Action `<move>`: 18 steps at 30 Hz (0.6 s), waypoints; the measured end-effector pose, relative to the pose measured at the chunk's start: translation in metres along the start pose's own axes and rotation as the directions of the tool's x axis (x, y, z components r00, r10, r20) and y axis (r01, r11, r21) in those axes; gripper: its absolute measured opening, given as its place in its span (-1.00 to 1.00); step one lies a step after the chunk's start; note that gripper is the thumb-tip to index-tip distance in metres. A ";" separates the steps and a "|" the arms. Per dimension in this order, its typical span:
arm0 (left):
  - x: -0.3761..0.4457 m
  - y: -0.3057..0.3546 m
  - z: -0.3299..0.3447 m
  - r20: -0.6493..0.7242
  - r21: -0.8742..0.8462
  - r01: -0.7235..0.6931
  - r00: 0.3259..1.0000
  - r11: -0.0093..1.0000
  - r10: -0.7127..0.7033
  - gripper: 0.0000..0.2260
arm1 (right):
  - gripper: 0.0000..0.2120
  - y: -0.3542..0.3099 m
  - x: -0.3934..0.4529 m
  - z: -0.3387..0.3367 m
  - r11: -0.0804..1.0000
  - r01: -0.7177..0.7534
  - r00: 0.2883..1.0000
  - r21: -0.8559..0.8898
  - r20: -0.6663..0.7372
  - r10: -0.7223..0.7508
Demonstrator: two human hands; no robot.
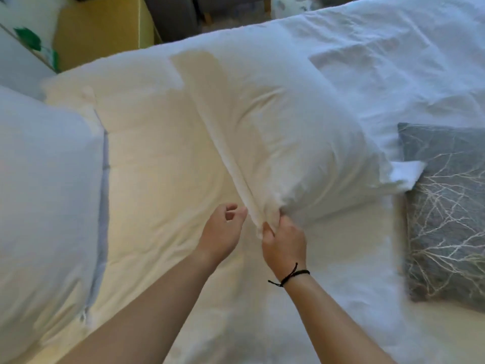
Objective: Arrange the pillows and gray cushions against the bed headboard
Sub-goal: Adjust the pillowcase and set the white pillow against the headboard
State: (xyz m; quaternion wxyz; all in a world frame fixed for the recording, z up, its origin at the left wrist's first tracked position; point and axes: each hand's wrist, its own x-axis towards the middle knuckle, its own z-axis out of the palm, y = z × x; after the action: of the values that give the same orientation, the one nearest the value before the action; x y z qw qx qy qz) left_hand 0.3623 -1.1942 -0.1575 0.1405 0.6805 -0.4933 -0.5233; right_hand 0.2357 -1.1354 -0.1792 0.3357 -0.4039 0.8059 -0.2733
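A large white pillow (283, 132) lies across the middle of the bed, its near corner lifted. My right hand (284, 239), with a black cord at the wrist, is shut on that corner. My left hand (223, 232) hovers just left of the same corner, fingers apart and holding nothing. A second white pillow (44, 185) lies at the left. A gray cushion (446, 211) with a pale branch pattern rests flat on the bed at the right, apart from both hands.
The white bedding (162, 164) fills most of the view, with a rumpled duvet (393, 56) at the far right. Beyond the bed are a yellow floor or surface (97, 30) and dark gray furniture (173, 17).
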 end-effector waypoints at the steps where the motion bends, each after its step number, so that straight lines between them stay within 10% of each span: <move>1: -0.009 -0.003 -0.011 -0.012 -0.046 0.031 0.999 0.998 -0.032 -0.61 | -0.81 -0.018 -0.017 0.012 1.000 -0.006 0.999 0.020 0.031 0.005; 11: -0.075 -0.042 -0.140 -0.314 -0.091 0.176 0.929 0.980 -0.196 -0.67 | -0.77 -0.132 -0.189 0.061 0.992 0.027 0.954 0.126 0.295 -0.063; 18: -0.105 -0.131 -0.172 -0.148 0.056 0.356 0.927 0.933 -0.345 -0.63 | -0.68 -0.136 -0.204 0.091 0.928 0.257 0.775 -0.269 0.632 -0.032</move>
State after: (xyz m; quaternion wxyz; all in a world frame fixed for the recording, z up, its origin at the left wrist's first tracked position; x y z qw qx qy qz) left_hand 0.5815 -1.1022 -0.1191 0.0497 0.7969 -0.3740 -0.4718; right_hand 0.4600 -1.0523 -0.0739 0.4828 -0.5842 0.6524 -0.0082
